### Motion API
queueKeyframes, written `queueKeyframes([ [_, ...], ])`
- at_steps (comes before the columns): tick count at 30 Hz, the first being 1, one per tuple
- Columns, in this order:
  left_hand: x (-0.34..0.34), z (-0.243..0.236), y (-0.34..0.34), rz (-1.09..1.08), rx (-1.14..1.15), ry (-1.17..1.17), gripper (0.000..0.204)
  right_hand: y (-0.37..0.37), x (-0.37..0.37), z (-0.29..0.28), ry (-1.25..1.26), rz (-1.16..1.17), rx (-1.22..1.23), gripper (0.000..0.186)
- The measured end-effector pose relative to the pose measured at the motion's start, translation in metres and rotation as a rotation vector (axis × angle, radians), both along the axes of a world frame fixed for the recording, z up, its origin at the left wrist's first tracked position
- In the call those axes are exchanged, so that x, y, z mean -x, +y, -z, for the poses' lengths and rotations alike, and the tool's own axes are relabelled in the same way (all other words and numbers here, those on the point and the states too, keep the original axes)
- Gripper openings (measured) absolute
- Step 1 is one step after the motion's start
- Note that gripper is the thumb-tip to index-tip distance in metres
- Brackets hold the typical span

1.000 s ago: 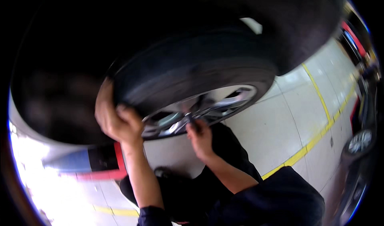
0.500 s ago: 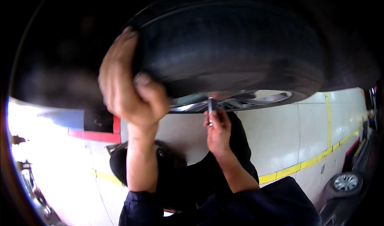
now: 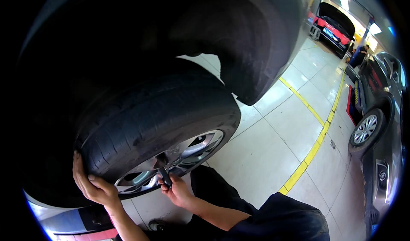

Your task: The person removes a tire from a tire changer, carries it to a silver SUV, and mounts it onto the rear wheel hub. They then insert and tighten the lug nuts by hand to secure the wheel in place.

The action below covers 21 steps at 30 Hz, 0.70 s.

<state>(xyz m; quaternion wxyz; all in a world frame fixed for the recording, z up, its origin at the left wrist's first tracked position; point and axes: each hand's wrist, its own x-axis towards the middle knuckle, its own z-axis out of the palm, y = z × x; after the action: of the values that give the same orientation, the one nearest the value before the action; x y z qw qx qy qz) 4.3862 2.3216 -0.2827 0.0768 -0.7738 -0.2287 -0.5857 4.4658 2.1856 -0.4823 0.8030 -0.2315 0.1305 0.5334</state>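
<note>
The wheel (image 3: 171, 121) with its dark tyre and silver spoked rim fills the middle of the view, under a dark wheel arch. My left hand (image 3: 95, 185) lies against the tyre's left side, fingers stretched along it and thumb apart. In my right hand (image 3: 177, 192) is a short dark cylindrical tool (image 3: 164, 178), gripped between thumb and fingers. Its far end reaches to the rim's centre; whether it sits on a bolt I cannot tell.
A grey car (image 3: 378, 125) stands at the right, and a red car (image 3: 335, 27) with its rear lid raised is farther back. A person (image 3: 362, 55) is near a blue post. Yellow lines (image 3: 314, 153) cross the tiled floor.
My view has turned, so the wheel face, wheel arch and far workshop now show. Both hands appear lower and farther left; the left stays at the tyre, the right keeps the tool.
</note>
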Motion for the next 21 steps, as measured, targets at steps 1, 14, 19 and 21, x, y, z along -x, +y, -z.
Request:
queueKeyframes([
  [1,0.000,0.000,0.000,-0.001,0.005,-0.006,0.046,0.001,-0.001,0.000,0.115,-0.035,-0.298,0.036],
  [14,0.005,0.003,0.001,-0.009,0.001,-0.015,0.045,-0.002,0.006,0.013,0.017,-0.118,-0.438,0.039],
  [19,0.006,0.001,-0.001,-0.016,-0.008,-0.015,0.045,0.001,0.010,0.003,-0.365,0.085,0.207,0.023],
  [21,0.006,0.000,-0.001,-0.014,-0.001,-0.013,0.045,0.001,0.009,0.000,-0.294,0.014,0.105,0.021],
])
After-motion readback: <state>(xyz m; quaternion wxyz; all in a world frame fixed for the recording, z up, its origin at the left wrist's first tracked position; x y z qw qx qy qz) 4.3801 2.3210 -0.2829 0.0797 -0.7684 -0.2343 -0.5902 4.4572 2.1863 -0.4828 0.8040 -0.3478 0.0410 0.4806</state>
